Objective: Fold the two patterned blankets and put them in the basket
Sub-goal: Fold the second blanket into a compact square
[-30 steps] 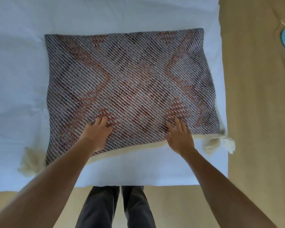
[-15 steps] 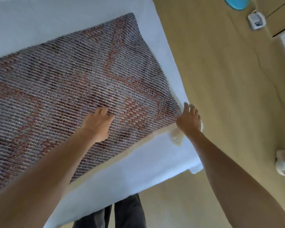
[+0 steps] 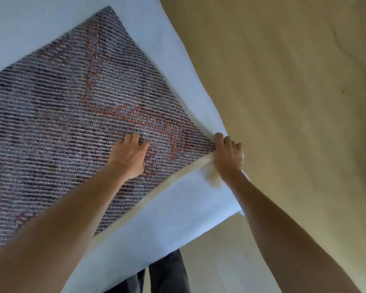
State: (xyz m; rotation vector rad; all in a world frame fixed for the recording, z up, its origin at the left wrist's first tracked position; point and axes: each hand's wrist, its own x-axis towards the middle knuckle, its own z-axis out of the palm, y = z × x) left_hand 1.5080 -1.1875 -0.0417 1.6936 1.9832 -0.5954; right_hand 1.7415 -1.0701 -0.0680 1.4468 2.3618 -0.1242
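On the bed (image 3: 178, 218), covered by a pale blue sheet, the patterned blanket (image 3: 76, 115) lies flat, folded, grey weave with orange-red motifs; I see my left hand (image 3: 130, 154) resting on it near the front edge, fingers bent, tips pressing the weave, holding nothing; my right hand (image 3: 227, 156) grips the blanket's near right corner, fingers curled over the cream fringe (image 3: 212, 178); tan floor (image 3: 283, 81) lies to the right; dark trousers (image 3: 167, 271) show below the bed edge.
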